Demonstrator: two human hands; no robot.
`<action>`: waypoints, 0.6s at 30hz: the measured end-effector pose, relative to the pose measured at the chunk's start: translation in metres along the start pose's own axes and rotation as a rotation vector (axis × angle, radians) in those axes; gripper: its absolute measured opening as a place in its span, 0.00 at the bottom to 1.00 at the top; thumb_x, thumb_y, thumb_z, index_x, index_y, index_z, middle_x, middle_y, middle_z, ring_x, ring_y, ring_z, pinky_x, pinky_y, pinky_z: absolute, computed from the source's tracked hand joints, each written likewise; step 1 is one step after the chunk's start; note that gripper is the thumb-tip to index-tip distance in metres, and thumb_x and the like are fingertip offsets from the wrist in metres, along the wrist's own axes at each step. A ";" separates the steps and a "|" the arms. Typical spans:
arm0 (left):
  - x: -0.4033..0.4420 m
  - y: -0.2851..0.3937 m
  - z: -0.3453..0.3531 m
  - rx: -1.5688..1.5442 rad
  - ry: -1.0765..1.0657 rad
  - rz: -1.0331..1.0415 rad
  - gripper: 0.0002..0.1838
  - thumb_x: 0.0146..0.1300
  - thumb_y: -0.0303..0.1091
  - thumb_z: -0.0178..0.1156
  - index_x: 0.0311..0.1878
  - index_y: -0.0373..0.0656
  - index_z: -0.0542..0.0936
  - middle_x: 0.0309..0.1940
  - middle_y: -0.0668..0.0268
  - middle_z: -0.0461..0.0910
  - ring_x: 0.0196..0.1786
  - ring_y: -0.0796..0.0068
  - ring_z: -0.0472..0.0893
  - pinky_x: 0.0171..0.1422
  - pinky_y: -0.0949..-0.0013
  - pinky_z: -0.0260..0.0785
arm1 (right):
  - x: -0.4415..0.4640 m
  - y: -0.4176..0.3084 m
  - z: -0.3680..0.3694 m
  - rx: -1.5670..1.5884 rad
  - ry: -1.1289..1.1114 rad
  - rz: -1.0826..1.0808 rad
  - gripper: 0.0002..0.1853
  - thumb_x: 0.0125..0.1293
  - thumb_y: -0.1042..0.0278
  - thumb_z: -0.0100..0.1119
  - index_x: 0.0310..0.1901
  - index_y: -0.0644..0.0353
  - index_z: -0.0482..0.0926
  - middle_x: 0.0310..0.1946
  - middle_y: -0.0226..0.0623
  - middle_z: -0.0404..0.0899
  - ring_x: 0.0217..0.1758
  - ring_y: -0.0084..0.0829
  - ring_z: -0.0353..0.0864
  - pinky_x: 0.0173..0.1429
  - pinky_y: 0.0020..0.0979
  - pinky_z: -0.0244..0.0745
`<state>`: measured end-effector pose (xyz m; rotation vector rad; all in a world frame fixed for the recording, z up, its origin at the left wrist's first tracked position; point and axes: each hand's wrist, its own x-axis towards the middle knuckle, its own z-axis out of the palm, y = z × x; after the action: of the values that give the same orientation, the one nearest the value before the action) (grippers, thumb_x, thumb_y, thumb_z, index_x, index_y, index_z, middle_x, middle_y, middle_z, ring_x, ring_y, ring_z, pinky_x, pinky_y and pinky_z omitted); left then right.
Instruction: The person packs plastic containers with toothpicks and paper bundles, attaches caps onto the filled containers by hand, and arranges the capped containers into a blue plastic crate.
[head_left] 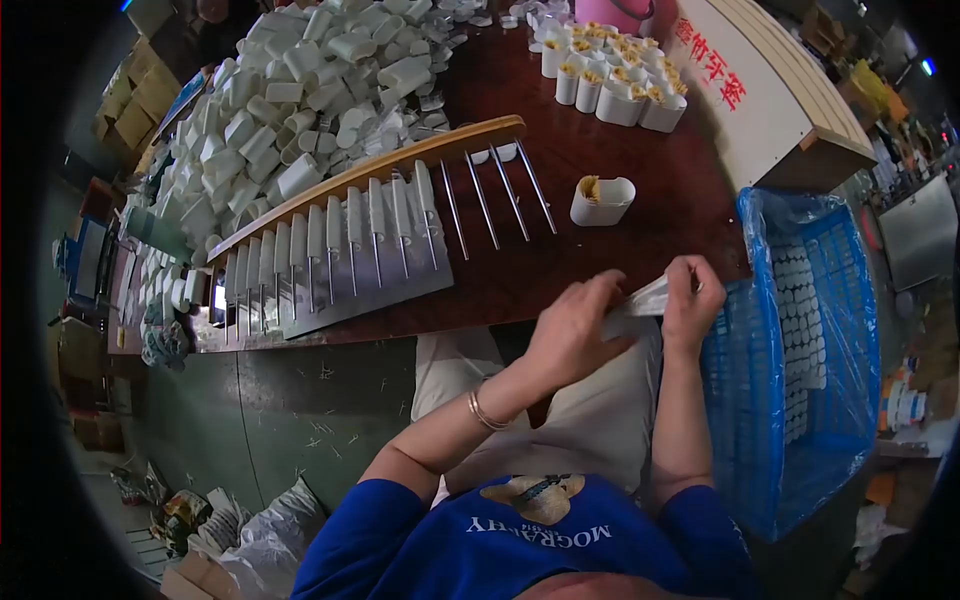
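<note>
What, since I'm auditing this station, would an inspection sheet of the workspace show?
Surface: dark red table, partly covered.
Job's things: whitish strip; lone container with sticks; grouped filled containers; rack with metal rods.
Clutter: heap of white containers; plastic bag on the green floor.
Hands: right hand pinches the strip; left hand blurred at its other end, contact unclear.
Cables: nothing seen.
Surroundings: plastic-lined blue crate holding white pieces.
</note>
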<state>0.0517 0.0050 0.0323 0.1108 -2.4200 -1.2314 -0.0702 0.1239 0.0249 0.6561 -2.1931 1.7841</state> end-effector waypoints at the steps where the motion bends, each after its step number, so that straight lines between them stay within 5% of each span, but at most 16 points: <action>1: 0.005 -0.002 -0.011 0.019 0.056 -0.081 0.39 0.49 0.34 0.76 0.63 0.41 0.67 0.48 0.53 0.77 0.50 0.57 0.79 0.51 0.58 0.74 | 0.021 0.000 0.002 -0.001 0.023 -0.133 0.07 0.65 0.71 0.58 0.31 0.66 0.78 0.22 0.30 0.77 0.26 0.20 0.73 0.34 0.25 0.70; 3: 0.021 -0.016 -0.022 0.065 0.176 -0.142 0.39 0.51 0.34 0.74 0.62 0.34 0.64 0.57 0.49 0.72 0.57 0.51 0.74 0.57 0.59 0.72 | 0.058 -0.008 0.017 0.049 0.015 -0.273 0.07 0.65 0.72 0.59 0.31 0.65 0.77 0.21 0.29 0.76 0.25 0.19 0.72 0.32 0.24 0.69; 8: 0.071 -0.070 -0.005 0.030 0.301 -0.064 0.46 0.50 0.32 0.75 0.68 0.33 0.58 0.59 0.44 0.71 0.60 0.44 0.72 0.65 0.54 0.68 | 0.112 0.003 0.056 0.070 -0.057 -0.458 0.05 0.62 0.75 0.61 0.30 0.64 0.76 0.22 0.34 0.76 0.22 0.25 0.75 0.29 0.26 0.70; 10: 0.085 -0.079 -0.002 -0.039 0.301 -0.076 0.40 0.50 0.30 0.74 0.65 0.37 0.64 0.57 0.53 0.75 0.60 0.53 0.75 0.64 0.60 0.68 | 0.121 0.010 0.065 0.019 -0.056 -0.542 0.05 0.61 0.75 0.61 0.30 0.64 0.76 0.22 0.35 0.75 0.22 0.28 0.75 0.29 0.28 0.71; 14: 0.093 -0.088 -0.002 -0.051 0.246 -0.002 0.32 0.50 0.29 0.73 0.59 0.37 0.72 0.50 0.53 0.79 0.53 0.49 0.77 0.59 0.55 0.70 | 0.127 0.018 0.071 -0.073 -0.091 -0.756 0.04 0.60 0.77 0.61 0.31 0.63 0.75 0.22 0.37 0.74 0.23 0.33 0.76 0.30 0.29 0.72; 18: 0.093 -0.085 -0.005 -0.021 0.225 -0.058 0.26 0.51 0.29 0.73 0.54 0.40 0.77 0.50 0.59 0.80 0.53 0.55 0.78 0.58 0.60 0.70 | 0.125 0.025 0.071 -0.121 -0.160 -0.802 0.04 0.58 0.77 0.61 0.31 0.62 0.76 0.23 0.38 0.74 0.23 0.37 0.76 0.29 0.32 0.73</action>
<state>-0.0410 -0.0737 -0.0012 0.2988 -2.2239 -1.1996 -0.1845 0.0349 0.0444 1.4276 -1.7102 1.1954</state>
